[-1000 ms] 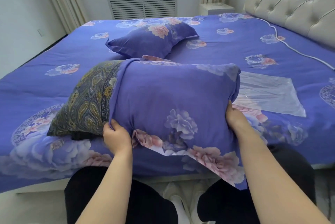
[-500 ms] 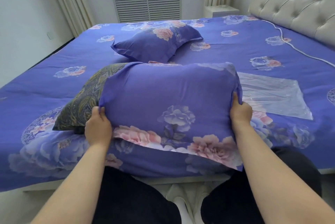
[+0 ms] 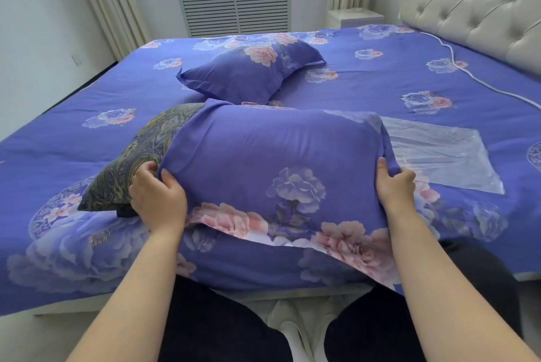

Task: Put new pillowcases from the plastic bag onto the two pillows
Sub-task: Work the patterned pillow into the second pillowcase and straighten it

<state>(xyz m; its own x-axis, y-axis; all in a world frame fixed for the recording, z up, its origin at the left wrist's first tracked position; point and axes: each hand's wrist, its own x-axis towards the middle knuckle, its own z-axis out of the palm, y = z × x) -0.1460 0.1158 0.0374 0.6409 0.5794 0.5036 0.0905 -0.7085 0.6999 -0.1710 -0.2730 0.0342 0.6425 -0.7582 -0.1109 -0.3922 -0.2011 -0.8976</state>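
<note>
A dark paisley pillow (image 3: 137,162) lies near the front of the bed, most of it inside a purple floral pillowcase (image 3: 272,162). Its left end sticks out of the case's open mouth. My left hand (image 3: 158,194) grips the case's open edge at the lower left. My right hand (image 3: 395,183) holds the closed right end. A second pillow (image 3: 248,72) in a matching purple case rests farther back. The flat, clear plastic bag (image 3: 439,156) lies on the bed right of the near pillow.
The bed (image 3: 380,80) carries a purple floral cover. A tufted headboard (image 3: 474,7) stands at the right, with a white cable (image 3: 468,72) running along it. Behind are a nightstand (image 3: 354,16), a radiator grille (image 3: 234,7) and curtains. My dark-trousered knees press the bed's front edge.
My left hand has drawn the case's open edge further left over the paisley pillow, so less of it shows. The right hand stays on the closed end.
</note>
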